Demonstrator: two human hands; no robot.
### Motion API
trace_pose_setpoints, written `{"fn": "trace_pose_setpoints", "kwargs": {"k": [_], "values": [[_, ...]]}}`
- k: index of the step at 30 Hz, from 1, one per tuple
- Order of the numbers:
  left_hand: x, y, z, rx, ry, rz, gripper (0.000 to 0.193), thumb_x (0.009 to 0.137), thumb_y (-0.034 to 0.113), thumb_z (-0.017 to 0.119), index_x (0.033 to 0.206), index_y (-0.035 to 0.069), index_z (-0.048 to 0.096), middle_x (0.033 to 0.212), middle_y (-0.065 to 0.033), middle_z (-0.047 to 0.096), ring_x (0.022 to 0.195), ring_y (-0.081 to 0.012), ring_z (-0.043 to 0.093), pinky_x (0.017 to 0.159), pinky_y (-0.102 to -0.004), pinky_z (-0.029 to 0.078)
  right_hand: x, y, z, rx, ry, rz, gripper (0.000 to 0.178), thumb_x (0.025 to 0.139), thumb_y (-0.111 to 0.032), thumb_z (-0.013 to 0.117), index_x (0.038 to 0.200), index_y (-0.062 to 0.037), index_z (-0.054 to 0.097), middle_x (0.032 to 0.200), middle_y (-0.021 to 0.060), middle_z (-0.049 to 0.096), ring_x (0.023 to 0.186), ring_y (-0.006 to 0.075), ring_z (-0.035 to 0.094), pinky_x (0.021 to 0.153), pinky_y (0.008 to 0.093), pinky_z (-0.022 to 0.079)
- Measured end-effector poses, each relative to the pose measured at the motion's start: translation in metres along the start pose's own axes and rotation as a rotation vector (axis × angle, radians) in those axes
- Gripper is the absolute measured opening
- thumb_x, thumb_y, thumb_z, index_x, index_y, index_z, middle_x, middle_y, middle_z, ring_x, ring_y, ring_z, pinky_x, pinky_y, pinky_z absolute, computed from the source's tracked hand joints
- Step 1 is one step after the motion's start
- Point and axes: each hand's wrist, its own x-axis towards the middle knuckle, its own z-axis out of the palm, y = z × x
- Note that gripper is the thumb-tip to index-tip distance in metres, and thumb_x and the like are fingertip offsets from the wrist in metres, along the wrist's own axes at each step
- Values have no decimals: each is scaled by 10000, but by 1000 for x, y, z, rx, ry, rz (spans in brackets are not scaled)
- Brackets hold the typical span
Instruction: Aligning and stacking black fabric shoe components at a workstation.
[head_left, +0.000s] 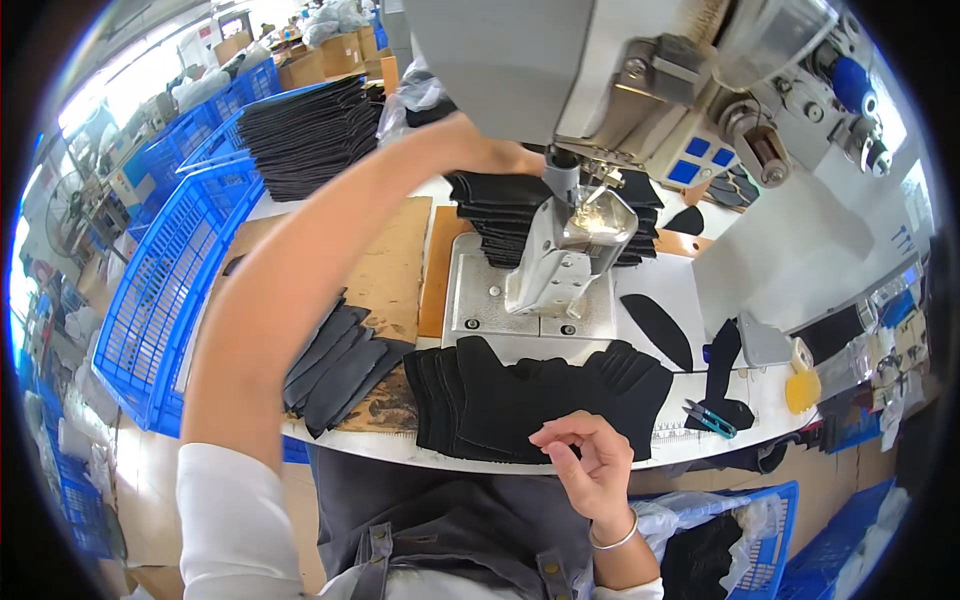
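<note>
Hovering over black fabric pieces (510,400) at the counter's (765,392) front: right hand (594,470), grip loosely parted, apparently empty. Left hand (505,156) beside sewing machine (545,255); grip unclear. Rear stack (487,222) possibly done, front pieces likely left.

Matt cloth pieces (520,405); smooth, shiny metal plate (480,308); plastic crate (160,395).

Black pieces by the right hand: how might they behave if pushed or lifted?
The black pieces look thin and lie flat, so each is probably light and somewhat floppy. Their matte faces suggest little slipperiness. They overlap, fanned at the left, with no visible fastening, so a push could shift them unevenly.
</note>
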Motion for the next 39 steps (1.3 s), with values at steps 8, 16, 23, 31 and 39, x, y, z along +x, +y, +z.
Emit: {"fn": "trace_pose_setpoints", "kwargs": {"k": [8, 16, 23, 31, 39], "values": [[-8, -20, 39, 64, 673, 269, 322, 875, 264, 573, 1117, 56, 617, 1043, -190, 616, 995, -369, 591, 806, -399, 482, -2, -3, 6, -51, 114, -4, 138, 800, 69, 594, 935, 49, 612, 813, 145, 657, 718, 182, 624, 641, 264, 495], [-268, -51, 36, -279, 23, -211, 199, 770, 187, 735, 822, 35, 617, 757, -82, 608, 708, -224, 611, 650, -339, 486, 5, 8, 63, -489, -257, -425, 246, 663, 50, 683, 892, -27, 638, 794, 93, 642, 669, 268, 611, 593, 344, 495], [-351, -19, 84, -73, 235, -176, 396, 689, 267, 804, 992, 101, 611, 1042, -44, 606, 914, -270, 572, 805, -372, 445, 25, 22, 131, -571, -445, -482, 308, 728, -67, 730, 1004, -34, 596, 936, 80, 571, 842, 250, 585, 720, 363, 480], [-368, -30, 109, -147, 487, -144, 307, 649, 186, 811, 884, 104, 631, 1046, -55, 613, 917, -250, 570, 792, -364, 433, 43, 42, 180, -695, -453, -427, 313, 722, -86, 719, 1004, -27, 594, 996, 89, 562, 949, 263, 562, 831, 391, 435], [-376, -4, 129, -40, 641, -409, 252, 614, 57, 730, 855, 107, 678, 1182, -90, 598, 1177, -330, 491, 961, -392, 372, 47, 45, 189, -719, -469, -409, 330, 715, -109, 730, 1006, -26, 601, 1011, 87, 563, 975, 270, 555, 844, 397, 412]]}}
